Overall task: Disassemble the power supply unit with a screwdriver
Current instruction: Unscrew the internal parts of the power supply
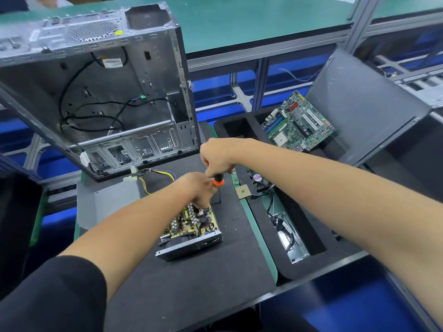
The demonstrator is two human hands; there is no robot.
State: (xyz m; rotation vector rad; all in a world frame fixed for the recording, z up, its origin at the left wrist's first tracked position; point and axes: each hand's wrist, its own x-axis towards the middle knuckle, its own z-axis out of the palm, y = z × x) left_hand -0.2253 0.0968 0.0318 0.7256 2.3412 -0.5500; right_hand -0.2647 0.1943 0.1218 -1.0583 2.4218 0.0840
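Power supply unit: cover off, circuit board exposed, resting on the black mat of the counter, near its middle. Bundle of coloured wires running from the far end toward a white plug just below the computer case.

Right hand: fingers curled round the top of the screwdriver, which has a black and orange handle. Shaft held upright, tip down at the far right corner of the power supply unit.

Left hand: fingers bent down onto the far end of the power supply unit, beside the screwdriver shaft. Fingertips hidden behind the hand; grip or mere pressure cannot be told.

Loose metal cover: lying on the mat, left of the unit.

Processor chip: at the mat's right edge, near the screwdriver.

Foam tray: right of the mat, holding a motherboard tilted at its far end and a metal bracket with cables in a near slot.
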